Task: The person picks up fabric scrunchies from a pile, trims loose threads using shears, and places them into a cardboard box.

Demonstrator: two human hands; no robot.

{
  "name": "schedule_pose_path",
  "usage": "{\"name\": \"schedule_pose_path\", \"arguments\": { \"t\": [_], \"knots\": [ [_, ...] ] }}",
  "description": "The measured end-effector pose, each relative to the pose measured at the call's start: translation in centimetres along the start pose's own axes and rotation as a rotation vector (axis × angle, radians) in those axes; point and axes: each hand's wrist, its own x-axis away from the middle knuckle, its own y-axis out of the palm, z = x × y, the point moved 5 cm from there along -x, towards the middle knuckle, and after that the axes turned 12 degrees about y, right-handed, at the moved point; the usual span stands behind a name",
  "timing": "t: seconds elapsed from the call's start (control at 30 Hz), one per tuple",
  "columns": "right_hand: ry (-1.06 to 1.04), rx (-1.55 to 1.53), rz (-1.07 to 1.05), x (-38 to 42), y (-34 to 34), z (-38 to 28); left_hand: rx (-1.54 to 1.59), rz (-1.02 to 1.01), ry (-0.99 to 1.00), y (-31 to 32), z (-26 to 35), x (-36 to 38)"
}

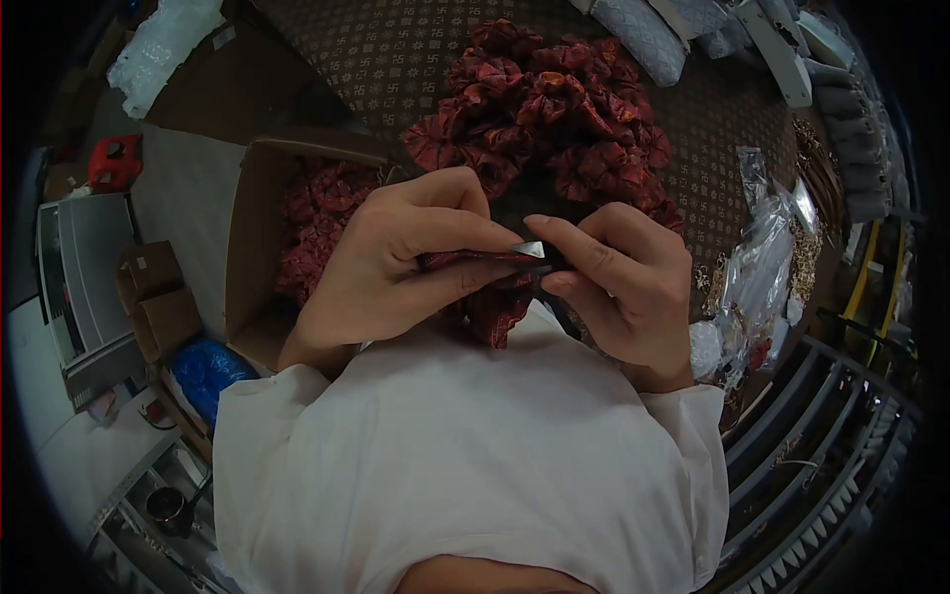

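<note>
My left hand (396,252) pinches a dark red patterned fabric piece (492,315) between thumb and fingers, in front of my chest. Part of the fabric hangs below the fingers. Close by on the right, my right hand (628,282) is closed on a small dark tool with a shiny pointed metal tip (532,249). The tip touches or lies very near the fabric's edge at my left fingertips; its exact kind I cannot make out. Beyond the hands lies a heap of gathered dark red fabric pieces (554,109).
An open cardboard box (247,213) with more red pieces stands to the left. Brown patterned cloth (396,49) covers the work surface. Clear plastic bags (757,267) lie at right, above a grey slatted rack (792,475). A blue bundle (210,376) sits below the box.
</note>
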Motion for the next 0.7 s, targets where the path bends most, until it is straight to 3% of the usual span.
{"name": "schedule_pose_path", "arguments": {
  "t": [0.7],
  "knots": [
    [-0.077, 0.105, 0.078, 0.10, -0.31, -0.04, 0.016, -0.006, -0.009, 0.15, -0.24, -0.52]
  ]
}}
